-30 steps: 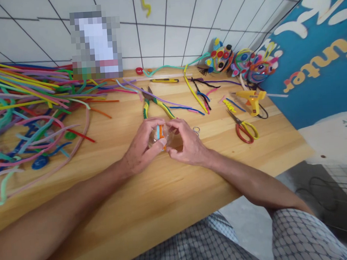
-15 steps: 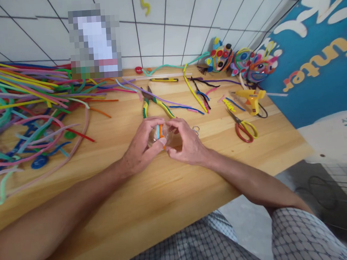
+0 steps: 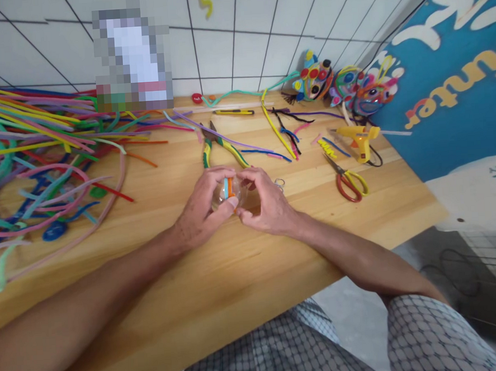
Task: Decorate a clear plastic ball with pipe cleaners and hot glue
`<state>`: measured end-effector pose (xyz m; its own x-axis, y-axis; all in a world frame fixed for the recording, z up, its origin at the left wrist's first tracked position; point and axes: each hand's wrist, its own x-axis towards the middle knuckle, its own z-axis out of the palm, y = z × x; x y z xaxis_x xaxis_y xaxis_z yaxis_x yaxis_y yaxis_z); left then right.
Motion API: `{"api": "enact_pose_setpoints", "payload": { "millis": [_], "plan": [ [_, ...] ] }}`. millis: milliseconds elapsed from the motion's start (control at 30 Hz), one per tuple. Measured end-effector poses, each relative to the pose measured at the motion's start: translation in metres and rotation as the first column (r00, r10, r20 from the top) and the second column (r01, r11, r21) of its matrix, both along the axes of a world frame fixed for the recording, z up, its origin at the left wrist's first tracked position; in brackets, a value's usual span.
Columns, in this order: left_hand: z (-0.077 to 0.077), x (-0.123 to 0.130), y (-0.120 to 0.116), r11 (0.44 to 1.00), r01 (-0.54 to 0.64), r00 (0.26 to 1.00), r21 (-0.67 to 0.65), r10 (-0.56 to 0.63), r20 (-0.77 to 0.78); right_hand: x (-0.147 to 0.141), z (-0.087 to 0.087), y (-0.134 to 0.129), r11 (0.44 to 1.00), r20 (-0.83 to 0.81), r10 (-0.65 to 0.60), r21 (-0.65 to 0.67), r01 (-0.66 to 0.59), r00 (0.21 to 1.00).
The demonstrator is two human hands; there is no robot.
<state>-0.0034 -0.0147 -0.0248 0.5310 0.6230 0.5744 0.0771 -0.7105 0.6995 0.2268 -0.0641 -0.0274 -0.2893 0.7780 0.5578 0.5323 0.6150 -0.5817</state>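
Observation:
Between my hands, above the wooden table, is a clear plastic ball (image 3: pixel 241 198) with an orange and a light blue pipe cleaner strip (image 3: pixel 228 188) running across it. My left hand (image 3: pixel 207 205) is closed round the ball's left side, its thumb pressed on the strips. My right hand (image 3: pixel 266 202) curls round the right side, fingers and thumb bent against the ball; its fingertips are partly hidden. Just beyond my hands lie pliers (image 3: pixel 214 140) with green and yellow handles, jaws pointing away. A small metal ring (image 3: pixel 279 183) rests beside my right hand.
Many coloured pipe cleaners (image 3: pixel 26 126) cover the table's left side. On the right lie scissors (image 3: pixel 346 182) and a yellow glue gun (image 3: pixel 359 139). A yellow utility knife (image 3: pixel 234 112) and several decorated balls (image 3: pixel 315 80) are near the tiled wall.
The view has shifted very slightly. Both hands keep the same hold on the clear ball, and nothing on the table has visibly moved.

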Motion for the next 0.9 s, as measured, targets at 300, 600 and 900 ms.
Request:
{"api": "enact_pose_setpoints", "payload": {
  "millis": [300,600,900],
  "plan": [
    [0.0025,-0.001,-0.0019,1.0,0.005,1.0,-0.009,-0.005,-0.01,0.0006,0.0001,-0.0011,1.0,0.016,0.003,0.005,-0.003,1.0],
    [0.0032,-0.0012,-0.0021,1.0,0.008,1.0,-0.019,-0.008,-0.013,0.0003,0.0006,-0.0026,1.0,0.018,0.008,-0.002,-0.008,1.0],
    [0.0013,-0.001,-0.001,0.999,0.01,1.0,-0.046,-0.01,-0.001,0.0004,0.0009,-0.001,0.999,0.006,0.024,0.035,-0.024,1.0]
  ]
}}
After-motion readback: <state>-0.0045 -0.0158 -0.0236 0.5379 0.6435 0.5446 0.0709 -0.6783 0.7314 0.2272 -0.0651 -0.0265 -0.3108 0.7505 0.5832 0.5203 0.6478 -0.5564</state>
